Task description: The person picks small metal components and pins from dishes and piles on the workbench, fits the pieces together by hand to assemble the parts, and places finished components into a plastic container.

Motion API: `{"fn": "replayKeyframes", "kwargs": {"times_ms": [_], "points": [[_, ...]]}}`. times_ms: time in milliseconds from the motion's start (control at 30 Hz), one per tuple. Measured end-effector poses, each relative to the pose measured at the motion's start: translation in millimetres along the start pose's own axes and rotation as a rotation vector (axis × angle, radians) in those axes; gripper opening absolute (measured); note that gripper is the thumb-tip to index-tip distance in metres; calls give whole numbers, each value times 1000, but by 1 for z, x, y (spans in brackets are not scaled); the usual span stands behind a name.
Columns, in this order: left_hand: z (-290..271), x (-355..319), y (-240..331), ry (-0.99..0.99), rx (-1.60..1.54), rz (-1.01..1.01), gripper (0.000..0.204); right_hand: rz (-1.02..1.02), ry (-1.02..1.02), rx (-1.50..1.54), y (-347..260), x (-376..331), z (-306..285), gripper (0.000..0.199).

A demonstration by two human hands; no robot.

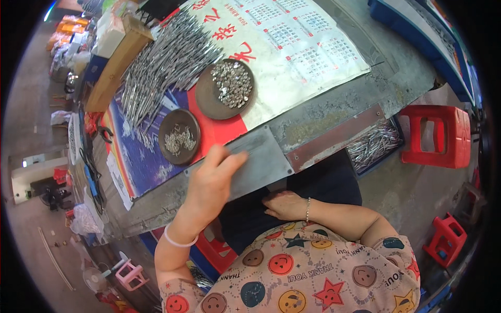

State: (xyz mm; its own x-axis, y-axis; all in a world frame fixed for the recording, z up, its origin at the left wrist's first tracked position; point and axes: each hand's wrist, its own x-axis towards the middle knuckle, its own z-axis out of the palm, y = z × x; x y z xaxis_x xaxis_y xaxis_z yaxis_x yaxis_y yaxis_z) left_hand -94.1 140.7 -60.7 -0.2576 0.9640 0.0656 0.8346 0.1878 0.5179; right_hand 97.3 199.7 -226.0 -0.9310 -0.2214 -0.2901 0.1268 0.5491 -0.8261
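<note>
My left hand point(210, 180) is over the grey metal plate point(263, 156) at the table's near edge. Its fingers are curled, with the index finger pointing right; anything between the fingertips is hidden or too small to make out. Close to my body, below the plate's edge, my right hand point(284, 205) lies over the dark cloth point(326, 180) on my lap. Its fingers are bent and partly hidden. Beyond the left hand stand a brown bowl point(168, 127) of tiny silvery pieces and a larger bowl point(209, 99) of round shiny metal pieces.
A big heap of thin metal rods point(167, 57) covers the table's far left, beside a cardboard box point(117, 68). A printed calendar sheet point(271, 88) lies underneath. Right of my lap is a bin of metal rods point(373, 146), then a red stool point(438, 135).
</note>
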Motion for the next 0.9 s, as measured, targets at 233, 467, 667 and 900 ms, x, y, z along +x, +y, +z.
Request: {"fn": "replayKeyframes", "kwargs": {"times_ms": [233,467,667,900], "points": [[11,9,-8,-14,141,56,22,28,31,-83,-2,3,-4,27],[8,-37,-10,82,90,-72,23,-215,52,189,-50,-21,-36,24],[15,-104,37,263,-941,-463,30,-316,273,454,-96,-37,-74,15],[50,-129,67,408,-1435,-414,31,-369,660,304,-115,-22,-77,13]]}}
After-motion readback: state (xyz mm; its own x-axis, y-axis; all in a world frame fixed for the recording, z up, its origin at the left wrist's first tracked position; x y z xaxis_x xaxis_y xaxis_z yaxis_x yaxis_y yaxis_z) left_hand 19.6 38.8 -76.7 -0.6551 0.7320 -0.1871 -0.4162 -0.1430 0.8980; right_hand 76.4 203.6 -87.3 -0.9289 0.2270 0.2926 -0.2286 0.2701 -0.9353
